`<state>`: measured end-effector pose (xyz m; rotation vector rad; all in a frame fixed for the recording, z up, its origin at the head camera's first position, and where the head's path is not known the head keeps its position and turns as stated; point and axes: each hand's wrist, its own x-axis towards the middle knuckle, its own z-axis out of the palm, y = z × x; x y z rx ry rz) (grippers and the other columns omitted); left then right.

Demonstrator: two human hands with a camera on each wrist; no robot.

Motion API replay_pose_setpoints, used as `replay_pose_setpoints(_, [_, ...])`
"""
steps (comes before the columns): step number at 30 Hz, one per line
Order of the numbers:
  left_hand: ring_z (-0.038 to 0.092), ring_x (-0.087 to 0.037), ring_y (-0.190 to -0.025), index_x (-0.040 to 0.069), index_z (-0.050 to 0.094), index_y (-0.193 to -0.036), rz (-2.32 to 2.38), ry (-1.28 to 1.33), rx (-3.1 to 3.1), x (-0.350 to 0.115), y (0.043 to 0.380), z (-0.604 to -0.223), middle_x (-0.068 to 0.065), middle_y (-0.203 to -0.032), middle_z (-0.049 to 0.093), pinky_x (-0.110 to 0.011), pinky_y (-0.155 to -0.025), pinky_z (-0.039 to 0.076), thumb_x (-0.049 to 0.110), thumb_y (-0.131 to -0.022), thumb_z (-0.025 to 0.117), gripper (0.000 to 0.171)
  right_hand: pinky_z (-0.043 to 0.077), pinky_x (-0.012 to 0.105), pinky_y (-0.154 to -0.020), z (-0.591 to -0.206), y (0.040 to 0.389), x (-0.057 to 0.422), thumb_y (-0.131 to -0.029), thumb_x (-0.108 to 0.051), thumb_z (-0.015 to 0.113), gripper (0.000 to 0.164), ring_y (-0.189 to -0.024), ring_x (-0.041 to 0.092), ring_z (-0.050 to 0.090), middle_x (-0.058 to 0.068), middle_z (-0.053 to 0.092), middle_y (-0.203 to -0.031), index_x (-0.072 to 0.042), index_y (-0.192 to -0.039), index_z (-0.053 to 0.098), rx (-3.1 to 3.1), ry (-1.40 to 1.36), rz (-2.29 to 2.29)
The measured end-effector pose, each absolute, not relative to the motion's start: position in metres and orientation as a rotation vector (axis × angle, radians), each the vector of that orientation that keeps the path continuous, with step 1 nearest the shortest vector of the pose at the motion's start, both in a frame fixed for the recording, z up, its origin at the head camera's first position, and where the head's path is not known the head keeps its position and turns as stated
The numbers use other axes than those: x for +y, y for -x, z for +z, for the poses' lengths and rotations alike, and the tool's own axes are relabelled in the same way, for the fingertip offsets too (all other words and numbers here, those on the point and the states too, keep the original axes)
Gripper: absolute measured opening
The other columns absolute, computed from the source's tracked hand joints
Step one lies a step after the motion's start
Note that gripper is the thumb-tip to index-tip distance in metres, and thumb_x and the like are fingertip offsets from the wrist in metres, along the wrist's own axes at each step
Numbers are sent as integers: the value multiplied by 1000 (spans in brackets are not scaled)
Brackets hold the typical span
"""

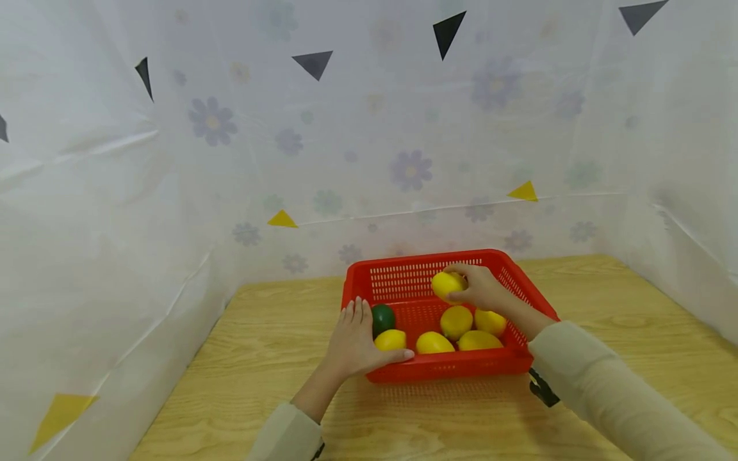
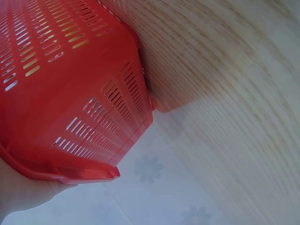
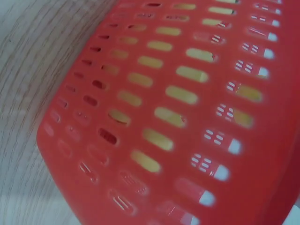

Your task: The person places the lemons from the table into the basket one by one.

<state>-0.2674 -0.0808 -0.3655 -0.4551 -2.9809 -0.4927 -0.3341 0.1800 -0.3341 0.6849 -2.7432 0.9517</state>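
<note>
A yellow lemon (image 1: 446,285) is pinched between the thumb and fingers of my right hand (image 1: 484,289), up over the back part of a red plastic basket (image 1: 450,366). My left hand (image 1: 353,342) lies on the basket's near left corner, fingers straight along the left rim and thumb along the front rim. Beside those fingers, inside, is a dark green rounded fruit (image 1: 383,318). Several more lemons (image 1: 435,343) lie along the front and right of the basket floor. In the right wrist view, yellow shows through the slots of the basket wall (image 3: 187,150); the right hand is hidden there.
The basket stands on a wood-grain table (image 1: 254,371). Behind it hangs a pale flower-printed sheet (image 1: 369,128) with black, grey and yellow triangles, and similar white sheeting closes both sides. A dark strap-like piece (image 1: 542,389) shows beside the right sleeve.
</note>
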Motion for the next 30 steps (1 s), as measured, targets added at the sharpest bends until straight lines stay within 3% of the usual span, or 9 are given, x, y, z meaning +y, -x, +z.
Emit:
replay_pose_setpoints(16, [12,-38,-143,-4,18,-146,-501,456,-2970,-82,266,-365,-22,-153,14,-50,-116,14,82,-67,48,120,54,39,-78,-345,331,158,-83,-11,67,47,-87,24,57,20,60,-114,1,-126,52,-2770,-731,963])
replay_pose_setpoints(30, [12,-37,-143,-3,19,-146,-522,437,-2976,-83,265,-364,-21,-154,14,-49,-116,14,84,-66,48,122,50,47,-89,-358,327,141,-83,-9,67,47,-102,31,57,21,58,-121,3,-126,52,-2794,-783,948])
